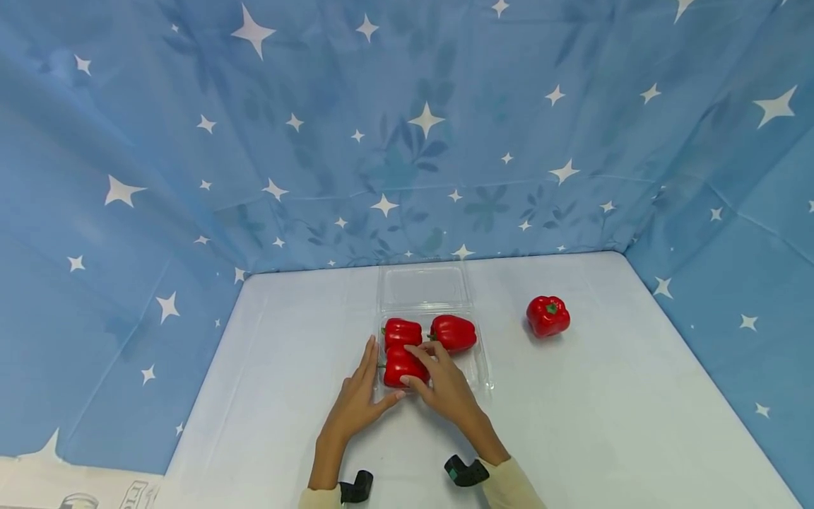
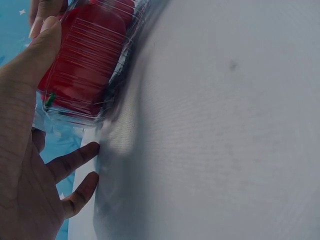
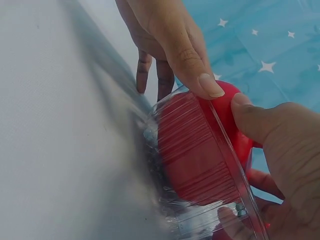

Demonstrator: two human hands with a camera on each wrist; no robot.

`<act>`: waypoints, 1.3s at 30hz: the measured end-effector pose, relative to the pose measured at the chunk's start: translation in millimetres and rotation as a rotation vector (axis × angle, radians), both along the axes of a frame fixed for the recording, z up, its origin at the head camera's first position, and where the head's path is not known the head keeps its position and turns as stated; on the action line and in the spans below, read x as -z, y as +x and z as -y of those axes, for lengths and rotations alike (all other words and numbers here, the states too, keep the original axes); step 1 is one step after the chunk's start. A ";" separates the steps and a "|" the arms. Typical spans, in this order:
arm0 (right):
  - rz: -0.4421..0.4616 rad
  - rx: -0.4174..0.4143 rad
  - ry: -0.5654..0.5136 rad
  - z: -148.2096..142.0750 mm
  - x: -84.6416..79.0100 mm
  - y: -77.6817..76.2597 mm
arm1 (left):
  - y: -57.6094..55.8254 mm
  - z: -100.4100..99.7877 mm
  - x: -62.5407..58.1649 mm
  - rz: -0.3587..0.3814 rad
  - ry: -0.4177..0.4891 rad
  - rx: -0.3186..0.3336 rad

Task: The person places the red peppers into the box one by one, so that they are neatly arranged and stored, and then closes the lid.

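Clear box, three red peppers within, one being seated

Item 1: near-left pepper [image 1: 402, 365], inside the near-left part of the clear box [image 1: 473, 366], on its side, stem to the left.
Item 2: right hand [image 1: 448, 385], thumb and fingers curled round item 1.
Item 3: left hand [image 1: 359, 406], fingers extended and spread beside the box's left side, grasping nothing; thumb at the near rim.
Item 4: far-left pepper [image 1: 402, 331] and far-right pepper [image 1: 453, 332], in the box.
Item 5: lone pepper [image 1: 548, 316], on the desk [image 1: 572, 424], well right of the box.
Item 6: lid [image 1: 422, 285], laid open behind.

Handling note: best lowered gently, stem kept off the thin wall, left thumb steadying the rim, grip released only once the pepper sits without rolling.
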State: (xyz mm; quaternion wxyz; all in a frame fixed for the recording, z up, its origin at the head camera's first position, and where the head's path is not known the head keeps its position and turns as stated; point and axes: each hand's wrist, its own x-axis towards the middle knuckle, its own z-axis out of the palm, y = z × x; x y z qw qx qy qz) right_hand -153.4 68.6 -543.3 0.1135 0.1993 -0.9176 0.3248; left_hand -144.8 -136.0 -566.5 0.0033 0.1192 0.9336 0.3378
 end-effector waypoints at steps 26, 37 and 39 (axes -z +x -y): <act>-0.002 -0.003 0.099 5.2 5.0 2.3 | 3.4 1.4 1.9 -0.004 0.029 -0.019; -0.054 0.051 0.115 7.6 7.6 4.1 | 3.8 0.1 7.0 0.005 0.023 -0.015; -0.070 0.048 0.111 7.7 5.3 0.3 | 0.2 0.8 4.3 -0.009 0.020 -0.016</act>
